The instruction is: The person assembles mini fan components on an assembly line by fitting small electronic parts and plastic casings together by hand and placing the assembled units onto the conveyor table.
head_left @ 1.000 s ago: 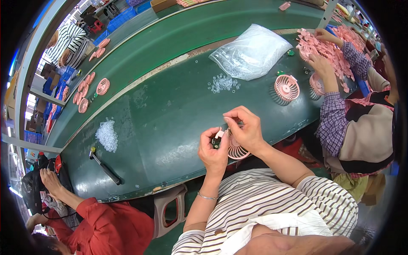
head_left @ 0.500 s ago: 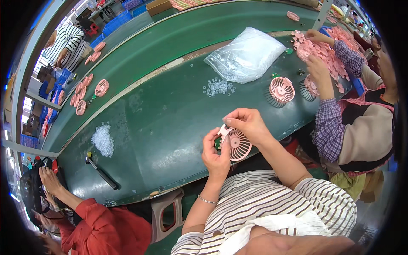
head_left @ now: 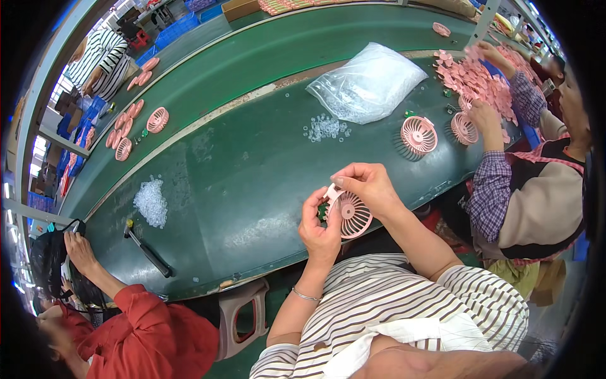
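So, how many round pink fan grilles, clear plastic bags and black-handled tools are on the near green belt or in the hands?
Round pink plastic fan grilles: 3
Clear plastic bag: 1
Black-handled tool: 1
Total: 5

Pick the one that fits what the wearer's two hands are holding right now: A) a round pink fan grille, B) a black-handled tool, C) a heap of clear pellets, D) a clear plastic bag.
A: the left hand and right hand together grip a round pink fan grille above the near edge of the green table.
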Demonstrator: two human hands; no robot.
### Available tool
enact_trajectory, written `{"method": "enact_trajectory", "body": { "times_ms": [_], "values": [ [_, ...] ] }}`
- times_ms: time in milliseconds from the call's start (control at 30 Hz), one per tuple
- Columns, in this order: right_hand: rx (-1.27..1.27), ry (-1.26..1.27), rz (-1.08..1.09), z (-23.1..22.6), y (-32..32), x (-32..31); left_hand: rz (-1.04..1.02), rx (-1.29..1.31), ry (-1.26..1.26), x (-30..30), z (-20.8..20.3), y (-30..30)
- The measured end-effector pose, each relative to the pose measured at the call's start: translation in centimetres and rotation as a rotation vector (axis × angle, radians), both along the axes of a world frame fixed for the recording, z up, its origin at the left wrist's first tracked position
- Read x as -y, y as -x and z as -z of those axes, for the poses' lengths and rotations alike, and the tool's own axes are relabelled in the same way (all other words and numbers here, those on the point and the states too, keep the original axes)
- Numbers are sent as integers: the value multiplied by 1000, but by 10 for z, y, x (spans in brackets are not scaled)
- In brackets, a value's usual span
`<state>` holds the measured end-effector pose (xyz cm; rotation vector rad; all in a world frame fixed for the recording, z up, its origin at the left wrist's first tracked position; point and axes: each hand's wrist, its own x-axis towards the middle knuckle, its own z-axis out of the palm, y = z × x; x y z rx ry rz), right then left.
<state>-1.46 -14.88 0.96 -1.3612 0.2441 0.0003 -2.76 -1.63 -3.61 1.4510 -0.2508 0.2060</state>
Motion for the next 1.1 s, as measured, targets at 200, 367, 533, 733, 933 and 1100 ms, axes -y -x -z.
{"method": "enact_trajectory", "body": {
  "times_ms": [200, 367, 533, 733, 933, 1100],
  "values": [
    [95, 209, -33, 8, 9, -5, -35, -44, -18, -1, 2, 1],
    [349, 434, -111, 8, 23, -11, -92, -65, -48, -6, 2, 6],
    [112, -110, -286, 5, 9, 7, -76, 83, -185, -9, -7, 2],
    [277, 144, -278, 14, 10, 9, -67, 19, -32, -2, 1, 1],
    [218, 124, -258, 22, 14, 21, -25, 60, -183, -3, -7, 1],
    [345, 250, -201, 23, 22, 24, 84, 45, -229, -4, -11, -4]
  ]
}}
